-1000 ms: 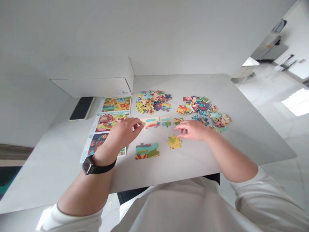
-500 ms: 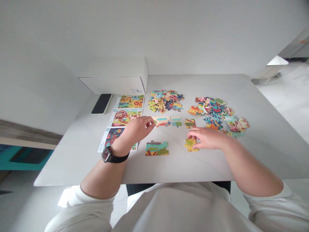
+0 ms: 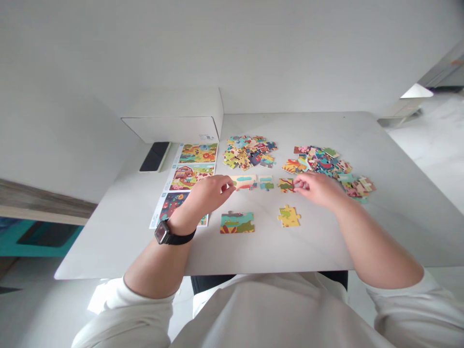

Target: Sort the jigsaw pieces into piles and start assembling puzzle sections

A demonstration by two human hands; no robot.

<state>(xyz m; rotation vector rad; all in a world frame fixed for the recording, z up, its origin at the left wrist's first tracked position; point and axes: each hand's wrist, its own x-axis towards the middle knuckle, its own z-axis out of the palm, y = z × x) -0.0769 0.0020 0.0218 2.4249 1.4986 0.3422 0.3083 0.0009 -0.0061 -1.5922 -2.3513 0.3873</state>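
My left hand (image 3: 208,193), with a black watch on the wrist, rests on the table, its fingertips pinched at the left end of a joined cream and teal strip of puzzle pieces (image 3: 246,182). My right hand (image 3: 319,188) reaches to a single red and yellow piece (image 3: 285,184), fingertips touching its right edge. A small teal piece (image 3: 266,182) lies between the strip and that piece. Nearer me lie a joined teal and green block (image 3: 237,223) and a yellow piece (image 3: 289,216), both untouched.
Two heaps of loose pieces lie beyond: one at the middle (image 3: 249,152), one at the right (image 3: 326,166). A picture sheet (image 3: 188,176) lies at the left, a black phone (image 3: 155,156) beside it, a white box (image 3: 177,116) behind. The table's front edge (image 3: 253,270) is near my body.
My right hand has left the yellow piece near me and moved away to the red and yellow piece. My left hand has stayed at the strip.
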